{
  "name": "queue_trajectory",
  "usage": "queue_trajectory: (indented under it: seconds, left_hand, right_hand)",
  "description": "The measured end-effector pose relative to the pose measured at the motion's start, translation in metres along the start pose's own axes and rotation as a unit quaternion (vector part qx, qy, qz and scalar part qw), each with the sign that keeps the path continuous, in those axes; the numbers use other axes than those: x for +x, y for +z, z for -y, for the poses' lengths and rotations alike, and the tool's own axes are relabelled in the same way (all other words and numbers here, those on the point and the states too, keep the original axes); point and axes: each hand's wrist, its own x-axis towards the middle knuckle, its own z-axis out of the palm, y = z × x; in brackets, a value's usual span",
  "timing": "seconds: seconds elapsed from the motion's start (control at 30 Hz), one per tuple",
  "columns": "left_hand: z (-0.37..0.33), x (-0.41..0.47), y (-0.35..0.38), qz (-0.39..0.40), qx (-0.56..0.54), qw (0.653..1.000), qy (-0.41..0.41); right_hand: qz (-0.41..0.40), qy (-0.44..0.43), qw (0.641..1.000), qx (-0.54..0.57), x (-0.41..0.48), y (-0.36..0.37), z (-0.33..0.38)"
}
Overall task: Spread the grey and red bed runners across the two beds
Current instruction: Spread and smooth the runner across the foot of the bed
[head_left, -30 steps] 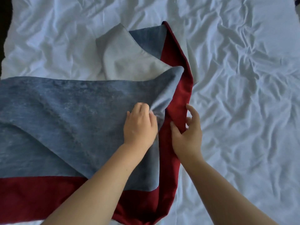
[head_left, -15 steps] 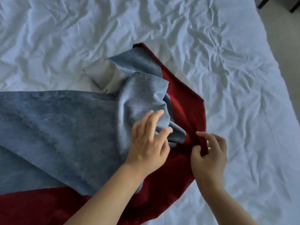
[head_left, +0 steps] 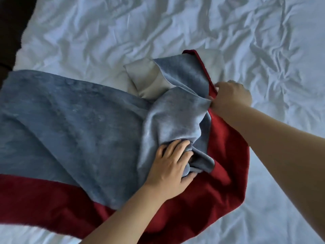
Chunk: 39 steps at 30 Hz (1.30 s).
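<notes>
A grey bed runner with a red border [head_left: 73, 124] lies across the white bed [head_left: 158, 29]. Its left part is flat; its right end is bunched and folded over, showing a pale lining [head_left: 146, 80]. My left hand [head_left: 173, 162] grips a wad of the grey cloth near the middle of the bunch. My right hand [head_left: 230, 95] is closed on the red edge farther up and to the right, with the cloth drawn taut between the two hands.
Wrinkled white sheet surrounds the runner above and to the right. A dark strip [head_left: 14, 32] beyond the bed's edge shows at the upper left.
My right hand has moved up and away along the red edge, stretching the cloth. My left hand has closed down onto the grey fold. The view has shifted left.
</notes>
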Motion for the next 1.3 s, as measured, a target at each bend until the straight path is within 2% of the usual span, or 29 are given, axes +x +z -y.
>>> queue_trajectory:
  seconds: [0.13,0.27,0.4,0.47,0.63,0.77,0.9,1.0,1.13,1.3]
  left_hand:
    - [-0.013,0.000,0.005,-0.012,-0.005,0.999,-0.033]
    - [-0.039,0.013,0.012,-0.019,0.034,0.997,-0.070]
    - [-0.070,0.043,0.015,-0.022,0.067,0.996,-0.057]
    - [-0.088,0.059,0.018,-0.006,0.082,0.995,-0.059]
    - [-0.112,0.078,0.020,0.032,0.105,0.993,-0.051]
    - [-0.144,0.086,0.028,0.058,0.107,0.993,-0.007]
    - [-0.189,0.087,0.055,0.111,0.091,0.988,0.063]
    - [-0.227,0.074,0.078,0.140,0.095,0.981,0.096]
    - [-0.244,0.054,0.094,0.148,0.127,0.974,0.119]
    - [-0.239,0.056,0.094,0.121,0.091,0.978,0.147]
  right_hand:
    - [-0.020,0.053,0.990,0.129,-0.001,0.012,-0.014]
    - [-0.030,0.013,0.993,0.111,-0.029,0.023,-0.040]
    - [-0.024,-0.046,0.997,0.063,-0.032,0.037,-0.069]
    - [-0.030,-0.041,0.996,0.072,-0.026,0.037,-0.080]
    - [-0.083,0.084,0.973,0.197,-0.033,0.029,-0.119]
    - [-0.087,0.159,0.964,0.197,-0.080,0.032,-0.199]
    - [-0.054,0.257,0.950,0.171,-0.162,0.051,-0.281]
    - [-0.028,0.294,0.942,0.157,-0.230,0.063,-0.313]
    - [-0.028,0.273,0.951,0.145,-0.256,0.069,-0.315]
    - [-0.095,0.131,0.979,0.125,-0.198,0.052,-0.273]
